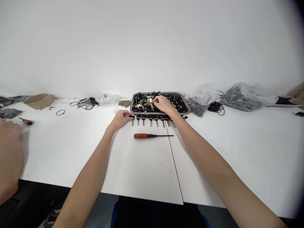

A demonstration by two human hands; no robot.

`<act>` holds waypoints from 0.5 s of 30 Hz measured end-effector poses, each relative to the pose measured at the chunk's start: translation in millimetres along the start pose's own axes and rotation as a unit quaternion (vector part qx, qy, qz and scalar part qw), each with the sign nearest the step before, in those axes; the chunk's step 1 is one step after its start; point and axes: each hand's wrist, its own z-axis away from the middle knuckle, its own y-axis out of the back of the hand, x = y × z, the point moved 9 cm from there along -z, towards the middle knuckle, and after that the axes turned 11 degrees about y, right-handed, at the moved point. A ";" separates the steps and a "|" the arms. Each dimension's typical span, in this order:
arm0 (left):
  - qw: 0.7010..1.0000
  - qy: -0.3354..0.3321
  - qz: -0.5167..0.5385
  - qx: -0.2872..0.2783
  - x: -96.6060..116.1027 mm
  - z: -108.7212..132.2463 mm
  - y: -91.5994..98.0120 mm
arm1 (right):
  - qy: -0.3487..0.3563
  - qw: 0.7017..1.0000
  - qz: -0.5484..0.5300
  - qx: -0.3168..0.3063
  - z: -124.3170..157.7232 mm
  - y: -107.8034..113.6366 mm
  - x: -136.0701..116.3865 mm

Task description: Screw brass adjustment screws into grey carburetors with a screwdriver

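A row of at least 8 small black-headed parts with slim brass-coloured stems (pixel 150 119) lies on the white tabletop (pixel 142 177), along the near side of a rectangular silver metal tray (pixel 147 113). My left hand (pixel 122 119) has thumb and fingers drawn narrow at the row's leftmost part; I cannot tell whether it grips. My right hand (pixel 163 104) reaches into the tray, fingertips close together among loose black and brass-coloured pieces (pixel 140 106); I cannot tell whether it holds 1. Nearer me lies a red-and-black-handled screwdriver (pixel 142 136), any lettering too small to read. Left of the tray sits a heap of tiny brass-coloured bits (pixel 124 103); farther left, a round tan bowl (pixel 39 102) and another person's hand (pixel 10 152).
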 end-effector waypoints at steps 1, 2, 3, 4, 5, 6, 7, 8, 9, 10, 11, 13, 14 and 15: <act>1.000 0.000 0.002 -0.001 0.5 0.4 0.0 | 0.000 1.000 0.000 -0.001 0.1 0.0 -0.1; 1.000 0.001 0.004 -0.003 0.9 0.7 0.0 | -0.001 1.000 0.000 -0.001 0.3 0.2 -0.3; 1.000 0.003 0.006 -0.005 1.3 1.1 0.0 | -0.001 1.000 0.001 -0.001 0.6 0.5 -0.5; 1.000 0.006 0.008 -0.008 1.6 1.5 -0.1 | -0.002 1.000 0.001 -0.001 0.9 1.0 -0.8; 1.000 0.009 0.010 -0.011 1.9 2.0 -0.2 | -0.003 1.000 0.001 -0.001 1.3 1.6 -1.2; 1.000 0.012 0.013 -0.015 2.3 2.6 -0.4 | -0.003 1.000 0.000 0.000 1.7 2.2 -1.7; 1.000 0.015 0.015 -0.021 2.7 3.2 -0.7 | -0.003 1.000 0.000 0.001 2.1 2.8 -2.3; 0.999 0.017 0.018 -0.028 3.1 3.8 -1.1 | -0.003 1.000 -0.001 0.001 2.5 3.3 -2.8; 0.999 0.020 0.021 -0.035 3.4 4.4 -1.6 | -0.003 1.000 -0.002 0.001 2.9 3.6 -3.4; 0.999 0.023 0.025 -0.041 3.7 4.9 -1.9 | -0.002 1.000 -0.003 0.001 3.2 3.8 -3.8; 0.998 0.025 0.029 -0.046 3.8 5.3 -2.0 | -0.002 1.000 -0.003 0.001 3.5 4.0 -4.1; 0.998 0.031 0.040 -0.049 3.3 5.6 -1.1 | -0.001 1.000 -0.003 0.002 3.7 4.0 -4.2; 0.997 0.035 0.049 -0.048 2.5 5.6 -0.1 | -0.001 1.000 -0.002 0.003 3.6 3.9 -4.2; 0.996 0.040 0.058 -0.046 1.3 5.5 0.9 | -0.001 1.000 -0.002 0.003 3.5 3.7 -4.0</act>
